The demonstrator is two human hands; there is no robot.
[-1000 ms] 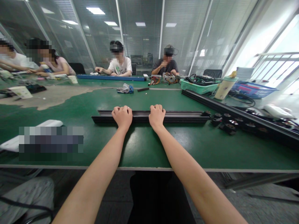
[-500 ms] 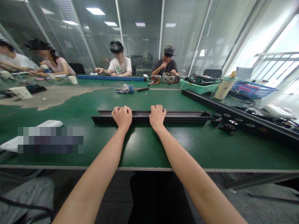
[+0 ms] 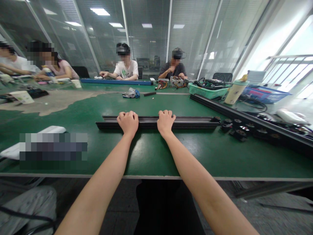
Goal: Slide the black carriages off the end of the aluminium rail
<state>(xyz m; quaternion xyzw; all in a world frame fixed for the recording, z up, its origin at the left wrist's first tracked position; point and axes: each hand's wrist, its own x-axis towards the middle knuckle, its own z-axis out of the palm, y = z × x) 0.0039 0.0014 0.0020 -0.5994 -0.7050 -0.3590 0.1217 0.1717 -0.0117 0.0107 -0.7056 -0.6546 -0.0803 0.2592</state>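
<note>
A: Where did the black rail [image 3: 193, 124] lie, and how was it held?

B: It lay on the green desk [image 3: 151, 156], running crosswise in front of the person. The left hand [image 3: 128, 122] clasped it towards its left end, the right hand [image 3: 166, 122] just right of its middle. The fingers of both curled over its far side. I couldn't make out the thumbs, nor how hard either hand pressed.

A: Was it one piece?

B: I couldn't tell — it might have been a single channel or two strips laid side by side.

A: How was that hold best done, in your judgement?

B: With wrists level and equal weight on each hand, so that neither end lifted. A longer stretch of rail stuck out past the right hand than past the left, so a wider, more even spacing would probably have given better control. If there were two strips, the hands needed to squeeze both together, lest one slid against the other.

A: Anything near the rail to mind?

B: The right end, above all. Small black parts [image 3: 239, 133] lay just beside it — touching or not, I couldn't say — and a sideways slip might well have knocked them. A long dark bar [image 3: 215, 106] slanted past beyond them. Well behind the rail lay a bundle of cloth [image 3: 132, 93]; left of it, nearer the person, a white object [image 3: 10, 150].
</note>
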